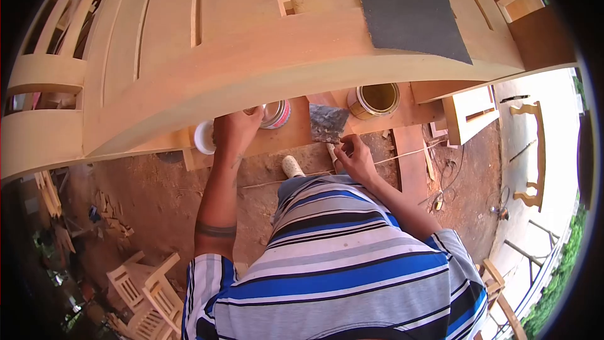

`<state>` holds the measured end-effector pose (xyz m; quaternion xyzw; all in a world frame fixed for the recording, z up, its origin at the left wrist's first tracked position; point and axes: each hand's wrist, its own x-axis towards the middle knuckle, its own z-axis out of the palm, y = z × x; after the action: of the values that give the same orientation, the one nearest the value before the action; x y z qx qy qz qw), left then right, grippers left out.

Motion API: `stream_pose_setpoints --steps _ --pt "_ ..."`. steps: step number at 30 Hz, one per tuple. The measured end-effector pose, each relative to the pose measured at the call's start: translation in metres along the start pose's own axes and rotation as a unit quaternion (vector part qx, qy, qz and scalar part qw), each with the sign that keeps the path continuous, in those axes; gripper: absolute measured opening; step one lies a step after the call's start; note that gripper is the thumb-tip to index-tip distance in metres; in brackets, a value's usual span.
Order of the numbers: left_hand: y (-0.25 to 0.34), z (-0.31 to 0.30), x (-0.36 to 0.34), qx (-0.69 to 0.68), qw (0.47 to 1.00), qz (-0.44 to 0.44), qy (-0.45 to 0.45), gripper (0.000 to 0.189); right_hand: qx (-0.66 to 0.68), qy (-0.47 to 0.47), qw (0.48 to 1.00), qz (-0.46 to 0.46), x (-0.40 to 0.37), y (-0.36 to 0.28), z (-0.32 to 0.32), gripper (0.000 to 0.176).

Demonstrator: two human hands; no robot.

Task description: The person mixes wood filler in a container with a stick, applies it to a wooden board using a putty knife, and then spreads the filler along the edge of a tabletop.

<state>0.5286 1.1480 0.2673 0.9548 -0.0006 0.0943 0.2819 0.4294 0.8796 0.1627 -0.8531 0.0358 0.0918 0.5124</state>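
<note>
L hand is by the rim of the small tin, w/ the white round thing just on its other side. Its fingers are bent, but the big wood piece hides part of them, so can't tell if it grips smth. R hand is pinched shut on the near corner of the dark, smeary flat bit. That bit sticks out past the fingertips, away from the body, btwn the small tin and the big tin. The big tin is open, brownish inside, a bit past R hand and to its right. Both tins sit on the low wood board, under the big wood piece's edge. The black sheet lies on top of the big wood piece, well apart from both hands.
</note>
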Motion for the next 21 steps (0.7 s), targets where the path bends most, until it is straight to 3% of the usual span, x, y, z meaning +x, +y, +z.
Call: stream_pose_setpoints --steps 3,5,7,9,13,18,21 --pt "-0.010 -0.025 -0.018 0.008 0.998 -0.062 -0.030 0.029 0.048 -0.026 0.998 -0.008 0.002 -0.021 0.006 0.034" --pt "-0.031 -0.040 -0.035 0.059 0.986 -0.138 -0.068 0.033 0.005 0.001 0.996 -0.089 0.011 -0.039 0.019 0.038" --pt "-0.049 -0.046 -0.060 0.007 0.980 -0.196 -0.046 0.035 -0.030 -0.019 0.991 -0.128 0.023 -0.069 0.027 0.048" --pt "-0.066 -0.042 -0.079 -0.036 0.971 -0.235 -0.013 0.036 -0.058 0.030 0.972 -0.224 0.043 -0.101 0.038 0.057" --pt "-0.086 0.004 -0.104 -0.088 0.966 -0.244 0.009 0.034 -0.143 0.061 0.935 -0.318 0.083 -0.136 0.066 0.076" --pt "-0.088 0.058 -0.101 -0.179 0.941 -0.283 0.046 0.032 -0.242 -0.007 0.907 -0.346 0.114 -0.135 0.085 0.079" --pt "-0.092 0.075 -0.092 -0.148 0.951 -0.258 0.089 0.033 -0.258 -0.014 0.896 -0.362 0.117 -0.136 0.086 0.077"
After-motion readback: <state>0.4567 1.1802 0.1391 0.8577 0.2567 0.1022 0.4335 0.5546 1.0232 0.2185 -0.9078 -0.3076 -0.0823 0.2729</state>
